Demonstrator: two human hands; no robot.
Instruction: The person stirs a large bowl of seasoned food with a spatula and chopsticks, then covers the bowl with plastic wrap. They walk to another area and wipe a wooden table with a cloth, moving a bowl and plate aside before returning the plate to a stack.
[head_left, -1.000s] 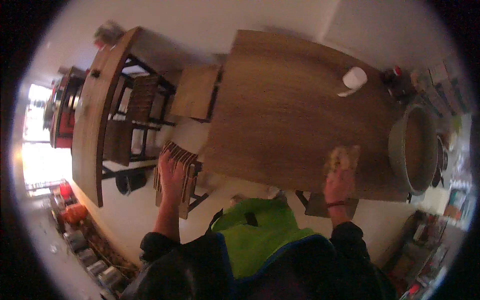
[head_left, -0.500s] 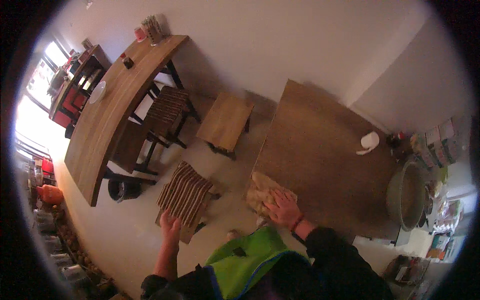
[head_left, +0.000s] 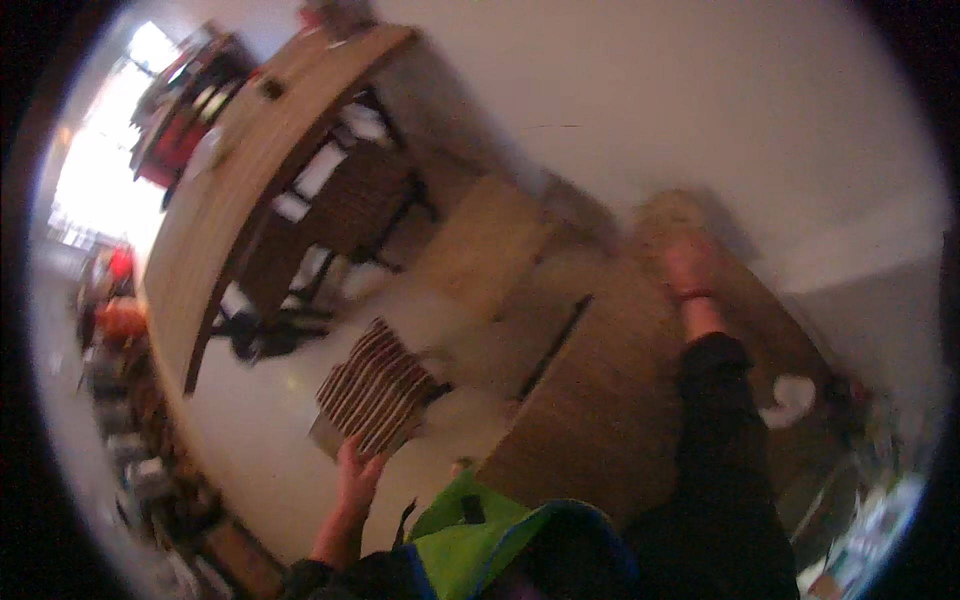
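Note:
A tan cloth (head_left: 668,210) is under my right hand (head_left: 690,262), at the far corner of a brown wooden table (head_left: 590,390) beside the wall. Motion blurs the fingers, but the hand covers the near part of the cloth and presses on it. My left hand (head_left: 358,468) is low on the left, fingers apart and holding nothing. It is at the near edge of a stool with a striped cushion (head_left: 375,385); whether it touches cannot be made out. A green apron (head_left: 480,535) with blue trim hangs in front of me.
A long wooden table (head_left: 235,190) runs along the left, with another stool (head_left: 355,200) tucked by it. A bare wooden stool (head_left: 485,245) stands between the tables. A white object (head_left: 793,398) lies on the right of the brown table. Stacked goods (head_left: 125,400) line the far left.
My right hand has slid the cloth from the table's near left corner to its far corner by the wall. My left hand has come slightly rightward by the striped cushion. The view has tilted.

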